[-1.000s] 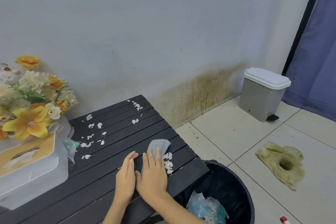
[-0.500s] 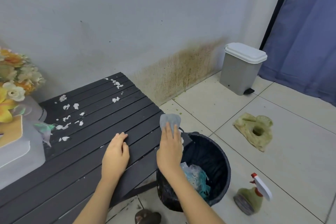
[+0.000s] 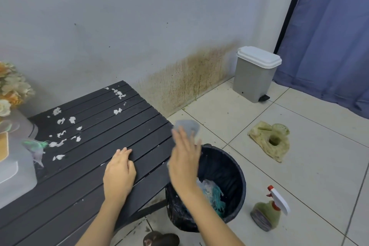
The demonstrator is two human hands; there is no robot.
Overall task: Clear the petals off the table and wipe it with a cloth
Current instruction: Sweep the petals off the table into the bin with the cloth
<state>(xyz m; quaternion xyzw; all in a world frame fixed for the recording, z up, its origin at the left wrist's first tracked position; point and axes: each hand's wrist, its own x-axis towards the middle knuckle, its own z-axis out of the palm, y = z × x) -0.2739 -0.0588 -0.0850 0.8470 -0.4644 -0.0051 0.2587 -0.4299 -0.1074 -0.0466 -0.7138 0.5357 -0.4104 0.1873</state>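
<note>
The black slatted table carries several white petals on its left part and a few more petals near the far corner. My left hand rests flat on the table's front part, fingers slightly curled, holding nothing. My right hand hovers blurred past the table's right edge, over the rim of the black bin, pressing a grey cloth that sticks out beyond its fingertips. The bin holds crumpled white and teal waste.
A tissue box and artificial flowers stand at the table's left end. On the tiled floor are a green spray bottle, a yellowed sponge, a grey pedal bin and a dark object. A blue curtain hangs on the right.
My right hand swept the cloth from mid-table to the right, off the edge and over the black bin; the petals it pushed are gone from the table. My left hand stayed on the table.
</note>
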